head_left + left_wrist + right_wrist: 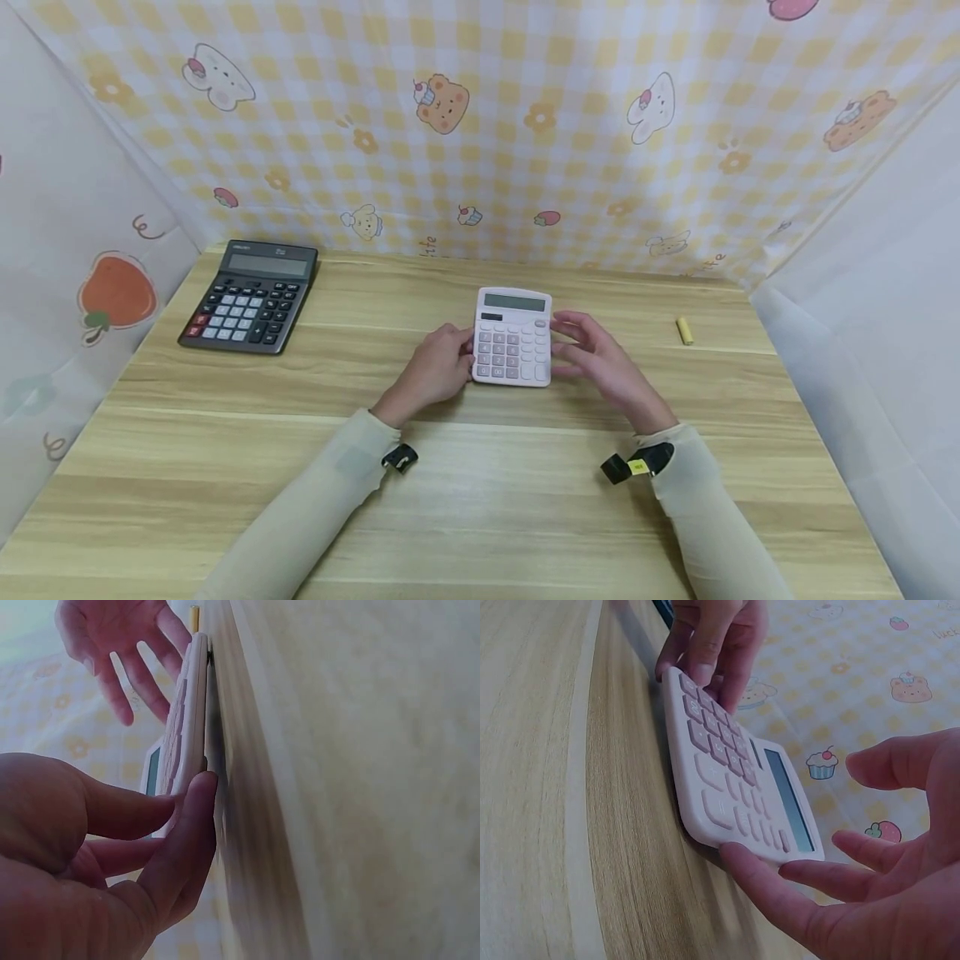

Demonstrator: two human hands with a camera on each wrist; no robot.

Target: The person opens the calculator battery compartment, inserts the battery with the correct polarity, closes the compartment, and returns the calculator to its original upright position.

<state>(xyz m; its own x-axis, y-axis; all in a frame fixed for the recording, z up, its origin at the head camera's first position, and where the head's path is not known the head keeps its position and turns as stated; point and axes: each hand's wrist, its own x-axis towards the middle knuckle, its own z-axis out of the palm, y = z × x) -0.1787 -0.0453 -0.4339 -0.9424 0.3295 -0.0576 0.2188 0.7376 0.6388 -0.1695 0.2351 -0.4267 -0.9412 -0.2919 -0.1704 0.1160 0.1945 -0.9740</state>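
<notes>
A pale pink calculator (513, 337) with a grey display is at the middle of the table, its keys facing up. On its left edge my left hand (437, 365) pinches it; in the left wrist view the thumb (135, 814) lies on the key side and the fingers are under the edge. My right hand (600, 362) is at the right edge with fingers spread. In the right wrist view, one of its fingertips (735, 853) is right at the calculator's lower corner, while the thumb stands apart from it.
A dark grey calculator (251, 296) with black, white and red keys lies at the table's back left. To the right is a short yellow stick (684, 331). A checked curtain (480, 150) hangs behind the wooden table (480, 517).
</notes>
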